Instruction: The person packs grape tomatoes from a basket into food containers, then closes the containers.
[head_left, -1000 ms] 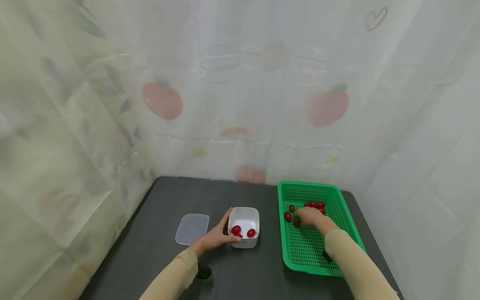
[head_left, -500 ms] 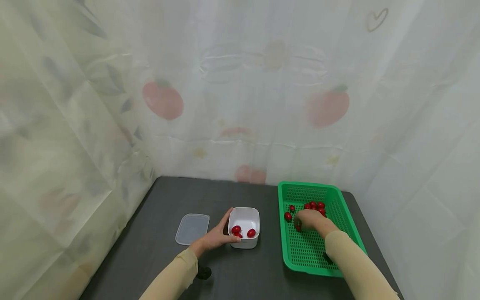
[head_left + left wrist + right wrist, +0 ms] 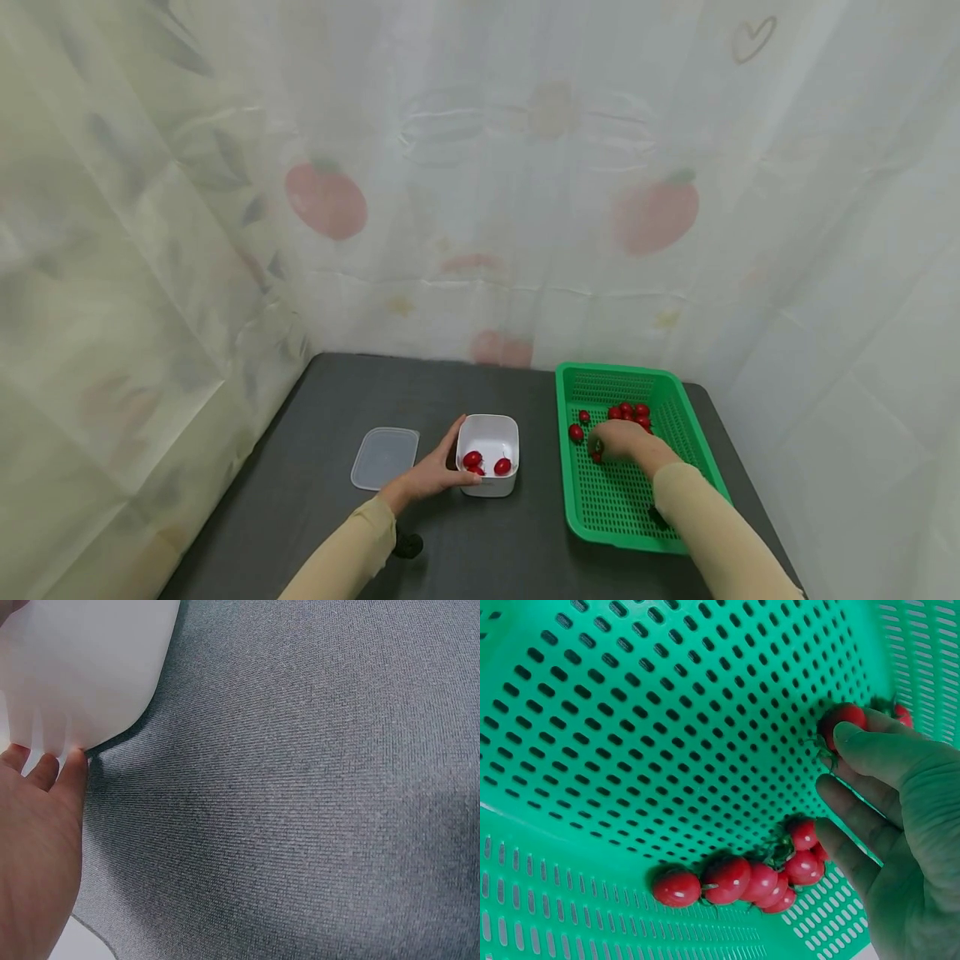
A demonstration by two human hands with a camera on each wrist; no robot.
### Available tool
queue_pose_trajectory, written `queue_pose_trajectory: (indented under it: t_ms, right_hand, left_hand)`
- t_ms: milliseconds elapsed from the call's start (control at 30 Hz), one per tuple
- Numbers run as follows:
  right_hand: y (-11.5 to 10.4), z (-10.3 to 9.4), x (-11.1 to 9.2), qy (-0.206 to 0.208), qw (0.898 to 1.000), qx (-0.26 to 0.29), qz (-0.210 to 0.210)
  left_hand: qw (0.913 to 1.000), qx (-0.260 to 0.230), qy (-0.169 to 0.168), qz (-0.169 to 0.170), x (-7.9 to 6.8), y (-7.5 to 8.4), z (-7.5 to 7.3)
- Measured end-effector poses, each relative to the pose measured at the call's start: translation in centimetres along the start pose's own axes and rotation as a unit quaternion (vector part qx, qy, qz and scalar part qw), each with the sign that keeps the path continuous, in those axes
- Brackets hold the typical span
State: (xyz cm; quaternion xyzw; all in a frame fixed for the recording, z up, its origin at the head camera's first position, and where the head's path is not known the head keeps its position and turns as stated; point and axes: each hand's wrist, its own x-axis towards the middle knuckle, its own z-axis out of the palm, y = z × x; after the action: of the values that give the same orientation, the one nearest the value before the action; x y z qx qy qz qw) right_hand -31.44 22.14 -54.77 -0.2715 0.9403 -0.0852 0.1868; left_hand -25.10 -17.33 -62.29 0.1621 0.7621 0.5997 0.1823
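Left hand holds a white rounded-square plastic container, thumb at the near side, fingers spread along the left wall; left wrist view has three fingertips touching the wall low down. Container sits upright on the dark grey fabric-textured surface, three small glossy red tomatoes inside, toward its near side: two together at left, one at right. Right hand is down inside a green rectangular perforated plastic basket, right of the container, well apart from it. Right wrist view: thumb and index finger pinch one round red tomato with a green stem; the other fingers are slightly bent and apart, one tip near the tomato row. Can't tell if the pinched tomato touches the basket floor. More loose red tomatoes lie in the basket: a tight row in the right wrist view, plus one partly hidden past the hand. Translucent rounded-square plastic lid lies flat left of the container, just beside the left hand. Small black object under the left wrist, unclear what. Pale cream sleeves on both arms. White fruit-print curtain behind.
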Motion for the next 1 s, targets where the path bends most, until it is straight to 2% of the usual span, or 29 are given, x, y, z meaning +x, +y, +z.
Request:
queue_pose_trajectory:
  t_ms: [400, 767, 1000]
  right_hand:
    - [0.4, -2.5, -1.2, 0.047, 0.998, 0.022, -0.047]
    - [0.1, -4.9, -1.1, 0.069, 0.996, 0.044, -0.046]
    - [-0.6, -6.2, -1.2, 0.075, 0.994, 0.050, -0.065]
  left_hand:
    - [1.0000, 0.002, 0.002, 0.001, -0.2, 0.1, 0.1]
    - [1.0000, 0.001, 0.003, -0.001, 0.0, -0.2, 0.1]
    - [1.0000, -0.002, 0.000, -0.001, 0.1, -0.1, 0.2]
